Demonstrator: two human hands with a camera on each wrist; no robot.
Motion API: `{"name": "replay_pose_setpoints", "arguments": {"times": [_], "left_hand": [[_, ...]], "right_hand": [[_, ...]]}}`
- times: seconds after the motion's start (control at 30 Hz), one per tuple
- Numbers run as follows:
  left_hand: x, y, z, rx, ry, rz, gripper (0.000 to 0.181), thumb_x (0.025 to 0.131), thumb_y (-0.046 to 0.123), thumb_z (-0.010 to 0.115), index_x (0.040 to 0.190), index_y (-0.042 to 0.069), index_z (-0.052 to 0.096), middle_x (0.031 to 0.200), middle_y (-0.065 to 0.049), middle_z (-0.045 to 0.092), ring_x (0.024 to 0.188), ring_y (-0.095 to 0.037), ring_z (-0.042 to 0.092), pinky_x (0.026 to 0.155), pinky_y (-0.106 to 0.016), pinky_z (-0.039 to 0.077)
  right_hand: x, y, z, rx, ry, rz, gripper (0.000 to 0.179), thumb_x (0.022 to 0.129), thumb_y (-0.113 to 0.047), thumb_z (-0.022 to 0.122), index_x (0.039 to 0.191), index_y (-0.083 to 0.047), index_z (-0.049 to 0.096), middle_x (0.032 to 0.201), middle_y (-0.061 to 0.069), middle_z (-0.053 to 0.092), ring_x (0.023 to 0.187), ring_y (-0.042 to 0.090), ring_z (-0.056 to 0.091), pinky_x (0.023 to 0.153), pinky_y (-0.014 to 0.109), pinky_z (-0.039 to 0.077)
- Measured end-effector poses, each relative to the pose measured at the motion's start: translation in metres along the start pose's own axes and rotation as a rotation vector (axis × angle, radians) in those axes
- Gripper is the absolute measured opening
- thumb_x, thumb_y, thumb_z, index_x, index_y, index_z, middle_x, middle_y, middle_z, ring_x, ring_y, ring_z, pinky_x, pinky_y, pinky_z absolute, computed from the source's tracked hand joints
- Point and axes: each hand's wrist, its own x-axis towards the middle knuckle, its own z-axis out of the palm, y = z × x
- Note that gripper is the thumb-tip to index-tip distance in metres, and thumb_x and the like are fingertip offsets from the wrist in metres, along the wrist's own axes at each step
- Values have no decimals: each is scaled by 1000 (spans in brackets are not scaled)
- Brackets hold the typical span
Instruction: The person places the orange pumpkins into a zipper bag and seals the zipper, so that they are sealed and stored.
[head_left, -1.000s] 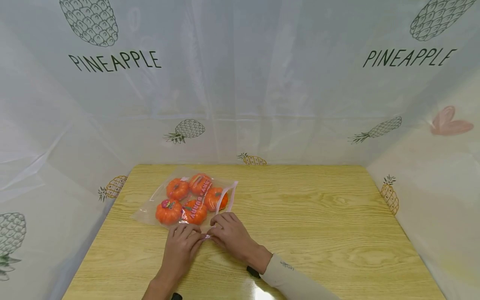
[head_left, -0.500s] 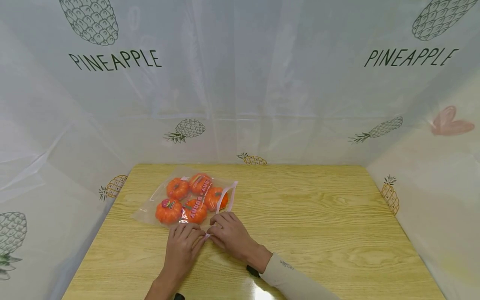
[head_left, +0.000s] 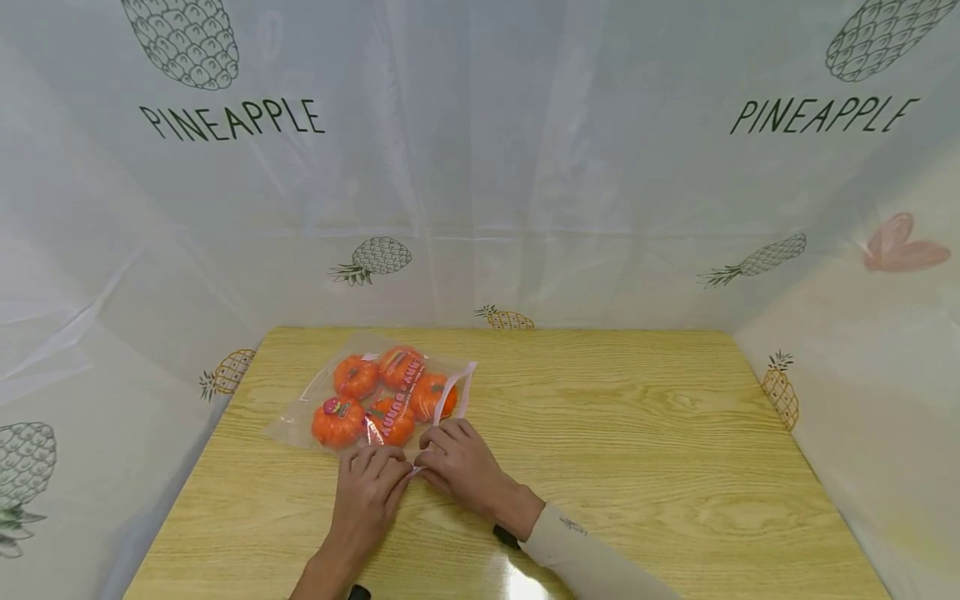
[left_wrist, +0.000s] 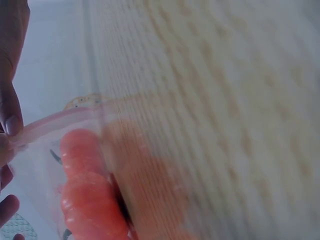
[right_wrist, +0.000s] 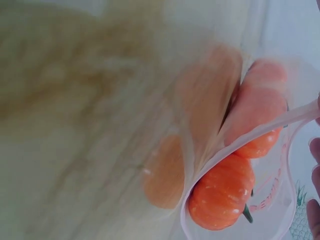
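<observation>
A clear plastic zip bag [head_left: 296, 421] lies flat on the left part of the table, with several small orange pumpkins [head_left: 337, 423] inside. Pink lettering and a pink seal strip [head_left: 463, 392] mark it. At the bag's near corner, my left hand [head_left: 363, 500] pinches the strip end between thumb and fingers. My right hand [head_left: 467, 475] pinches the strip right beside it, fingertips almost meeting the left ones. Farther along, the strip bows apart; in the right wrist view the bag's mouth gapes around a pumpkin [right_wrist: 222, 192]. The fingers cover the pinched corner.
The wooden table [head_left: 622, 433] extends to the right of the bag. White pineapple-print sheeting [head_left: 562, 275] rises behind it and along both sides. A bright reflection shows near the table's front edge.
Both hands keep their pinch at the same corner. My left hand and forearm have shifted very slightly to the right; the bag and pumpkins lie nearly as before.
</observation>
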Motion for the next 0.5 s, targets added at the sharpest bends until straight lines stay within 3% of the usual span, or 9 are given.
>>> {"name": "replay_pose_setpoints", "arguments": {"times": [0.5], "left_hand": [[1, 0, 0, 67, -15, 23, 46, 113, 36, 42, 82, 16, 71, 98, 0, 67, 95, -25, 59, 90, -50, 38]], "right_hand": [[7, 16, -3, 25, -64, -30, 8, 94, -35, 80, 95, -28, 78, 105, -8, 65, 105, 15, 61, 94, 32, 48]]}}
